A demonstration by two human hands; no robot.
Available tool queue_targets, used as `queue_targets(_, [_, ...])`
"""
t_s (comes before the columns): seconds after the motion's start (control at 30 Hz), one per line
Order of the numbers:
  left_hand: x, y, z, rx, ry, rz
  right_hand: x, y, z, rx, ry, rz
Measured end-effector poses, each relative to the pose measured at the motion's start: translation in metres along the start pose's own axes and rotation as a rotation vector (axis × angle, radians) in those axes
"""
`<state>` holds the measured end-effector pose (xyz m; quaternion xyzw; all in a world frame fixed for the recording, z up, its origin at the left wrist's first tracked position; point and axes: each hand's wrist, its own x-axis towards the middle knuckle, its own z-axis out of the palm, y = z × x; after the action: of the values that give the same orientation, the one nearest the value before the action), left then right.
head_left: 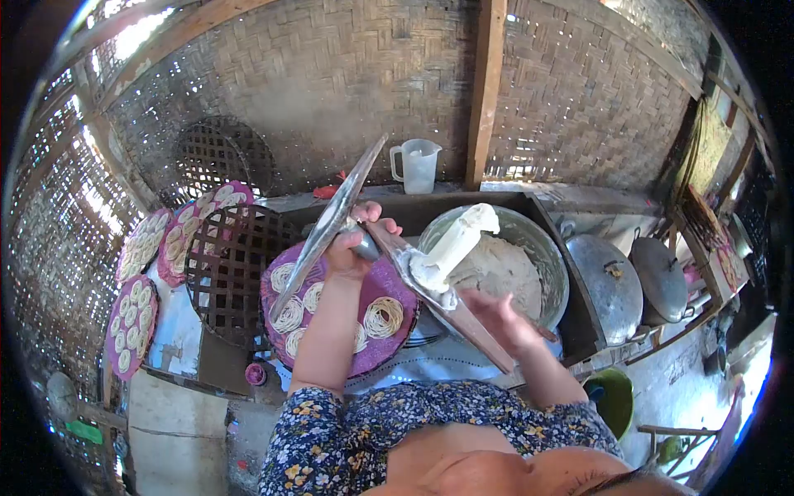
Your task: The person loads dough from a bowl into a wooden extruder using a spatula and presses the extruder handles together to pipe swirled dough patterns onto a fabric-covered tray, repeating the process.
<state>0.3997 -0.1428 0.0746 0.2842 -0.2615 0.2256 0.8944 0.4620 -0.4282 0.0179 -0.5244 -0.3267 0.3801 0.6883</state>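
My left hand (354,244) is closed around a wooden press (337,217) where its two long bars come near each other. A rounded metal piece shows beside its palm. On the right bar (481,328), a thick roll of pale dough (461,246) stands up from a dough-smeared metal cup. My right hand (503,321) is beside the lower part of this bar, its fingers apart and partly bent, with no dough in them. Behind it, a large metal basin (559,273) holds a mass of pale dough (496,277).
A purple round tray (339,331) with coiled noodle nests lies below my left forearm. An open-weave basket (236,273) and more noodle trays (131,326) are at the left. A plastic jug (418,168) stands behind. Lidded pots (608,285) are at the right.
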Motion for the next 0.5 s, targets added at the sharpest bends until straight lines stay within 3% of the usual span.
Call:
queue_targets(0.07, [0.002, -0.014, 0.01, -0.059, -0.12, -0.021, 0.006, -0.023, 0.063, 0.547, -0.357, 0.19])
queue_targets(0.13, [0.004, -0.022, 0.015, -0.096, -0.276, -0.063, 0.014, -0.028, 0.091, 1.011, -0.469, 0.147])
queue_targets(0.17, [0.0, -0.02, 0.02, 0.11, -0.197, -0.045, 0.017, -0.027, 0.097, 1.277, -0.56, 0.033])
queue_targets(0.23, [-0.004, -0.003, 0.058, 0.53, -0.035, -0.01, 0.018, -0.027, 0.079, 1.21, -0.461, 0.15])
queue_targets(0.33, [-0.024, 0.02, 0.025, 0.683, -0.027, -0.356, 0.008, -0.055, 0.047, 0.526, -0.121, -0.029])
queue_targets(0.37, [-0.035, 0.022, 0.019, 0.631, -0.187, -0.34, 0.001, -0.053, 0.032, 0.44, 0.161, -0.045])
queue_targets(0.4, [-0.046, 0.024, 0.013, 0.568, -0.345, -0.328, 0.003, -0.038, -0.004, 0.47, 0.169, -0.032])
queue_targets(0.43, [-0.059, 0.033, 0.013, 0.689, -0.242, -0.42, 0.006, -0.041, -0.019, 0.418, 0.288, -0.06])
queue_targets(0.5, [-0.063, 0.036, 0.013, 0.629, -0.369, -0.393, 0.01, -0.041, -0.049, -0.243, 0.583, 0.032])
